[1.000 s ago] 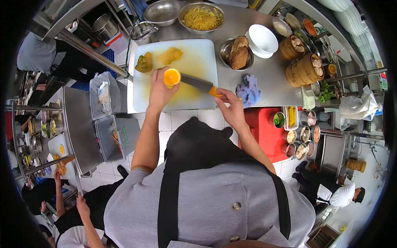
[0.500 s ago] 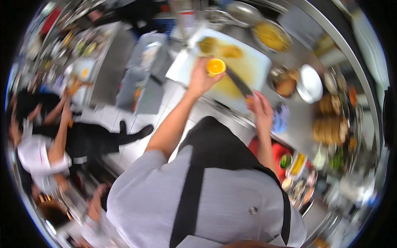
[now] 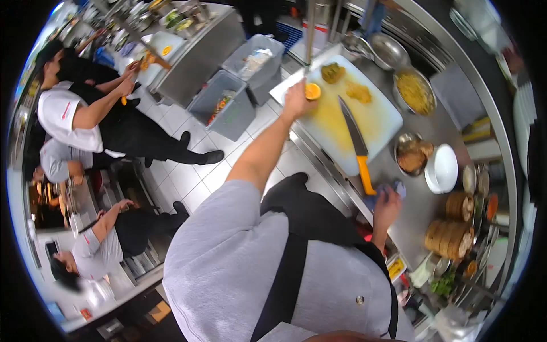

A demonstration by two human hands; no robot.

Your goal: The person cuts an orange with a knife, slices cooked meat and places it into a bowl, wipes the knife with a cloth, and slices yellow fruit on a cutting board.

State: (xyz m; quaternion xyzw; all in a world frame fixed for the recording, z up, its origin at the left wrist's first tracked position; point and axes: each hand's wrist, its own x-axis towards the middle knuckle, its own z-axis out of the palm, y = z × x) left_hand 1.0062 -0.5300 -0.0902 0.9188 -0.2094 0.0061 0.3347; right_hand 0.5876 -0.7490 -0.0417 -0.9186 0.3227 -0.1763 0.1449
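Note:
At the left part of the white cutting board (image 3: 373,125), my left hand (image 3: 297,101) grips an orange half (image 3: 312,91), its cut face up. A knife (image 3: 356,137) with an orange handle lies on the board, out of both hands, the handle sticking out over the near edge. Below that handle my right hand (image 3: 387,206) is on the purple-blue cloth (image 3: 399,189), fingers curled onto it. Farther back on the board are a dark greenish piece (image 3: 332,72) and a yellow pulpy heap (image 3: 359,92).
Right of the board are a noodle bowl (image 3: 415,92), a metal bowl with brown meat (image 3: 411,157), a white bowl (image 3: 441,169) and bamboo steamers (image 3: 449,238). Grey bins (image 3: 231,122) stand on the floor at left. Several people are at the left, one in white (image 3: 74,117).
My right hand has let go of the knife, now on the board, and moved onto the cloth. My left hand still holds the orange half. The view has turned, showing more of the left side.

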